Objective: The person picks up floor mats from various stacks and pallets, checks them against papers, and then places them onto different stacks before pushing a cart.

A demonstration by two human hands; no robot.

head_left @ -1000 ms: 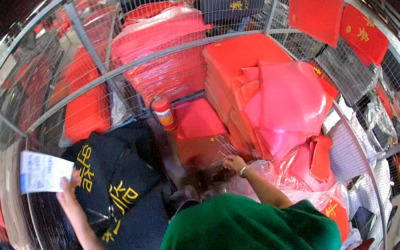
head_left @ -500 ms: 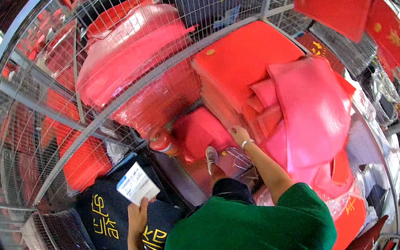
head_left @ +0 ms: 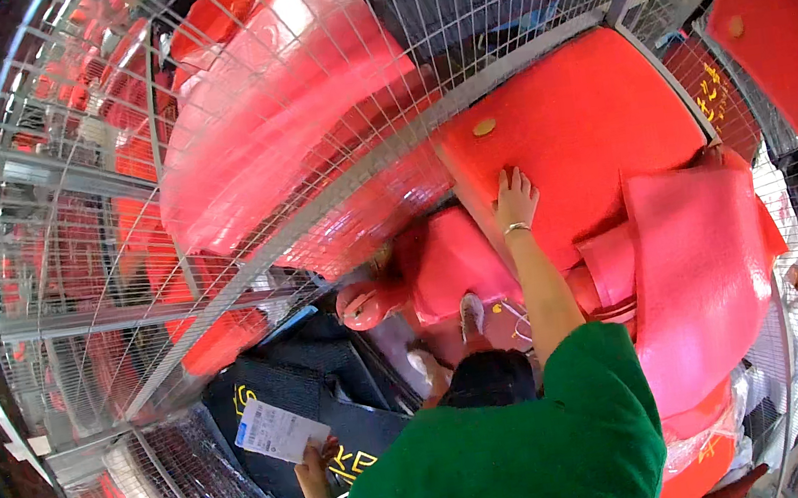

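Note:
My left hand (head_left: 317, 457) holds a white printed sheet of paper (head_left: 280, 430) with a blue corner by its lower right edge, above the dark mats. My right hand (head_left: 516, 199) is open, fingers spread over the near left edge of a stack of red mats (head_left: 562, 107). A bracelet circles that wrist. A round gold mark lies on the top mat, beyond my fingers. Loose pinkish-red mats (head_left: 698, 260) drape over the right part of the stack.
Black mats with yellow lettering (head_left: 361, 420) lie at lower left. A red rounded object (head_left: 366, 306) stands near my feet, beside a low pinkish-red pile (head_left: 456, 262). Wire mesh panels with a grey metal rail (head_left: 359, 176) run along the far side, with wrapped red rolls (head_left: 290, 112) behind them.
My right hand has moved up from beside the stack onto the top mat, its fingers spreading. The paper in my left hand has tilted and lowered. The whole view has shifted.

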